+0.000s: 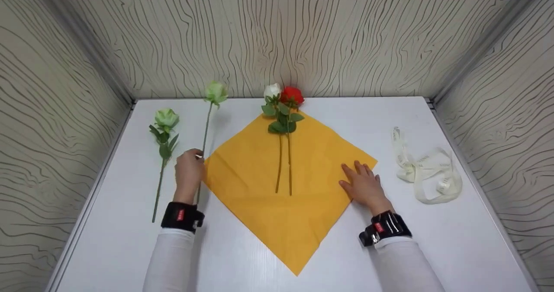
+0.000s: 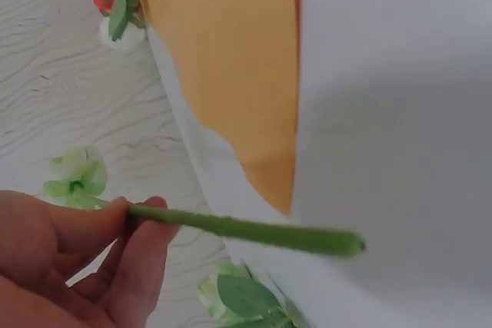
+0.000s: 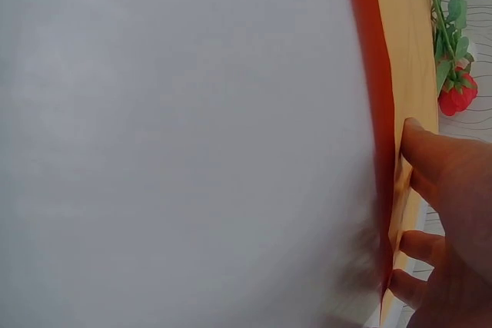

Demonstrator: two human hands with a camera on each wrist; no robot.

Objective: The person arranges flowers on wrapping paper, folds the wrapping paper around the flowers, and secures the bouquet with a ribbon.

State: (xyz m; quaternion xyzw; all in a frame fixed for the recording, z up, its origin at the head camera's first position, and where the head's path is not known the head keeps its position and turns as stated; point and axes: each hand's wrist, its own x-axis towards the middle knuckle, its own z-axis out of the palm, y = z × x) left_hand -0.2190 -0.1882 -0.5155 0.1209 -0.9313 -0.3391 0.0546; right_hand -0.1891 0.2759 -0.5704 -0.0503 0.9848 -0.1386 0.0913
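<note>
My left hand (image 1: pixel 189 171) pinches the stem of a pale green rose (image 1: pixel 216 93) between thumb and fingers, beside the left corner of a yellow sheet of wrapping paper (image 1: pixel 251 197). In the left wrist view the lower end of the green stem (image 2: pixel 269 234) points away from the fingers. With fingers spread, my right hand (image 1: pixel 365 187) rests on the paper near its right corner. A white rose (image 1: pixel 272 91) and a red rose (image 1: pixel 292 95) lie side by side on the paper, their blooms at its top corner.
Another pale green rose (image 1: pixel 166 118) with leaves lies at the left of the white table (image 1: pixel 108 240). A loosely looped cream ribbon (image 1: pixel 426 171) lies at the right. Wood-patterned panels (image 1: pixel 277 36) stand behind and on both sides.
</note>
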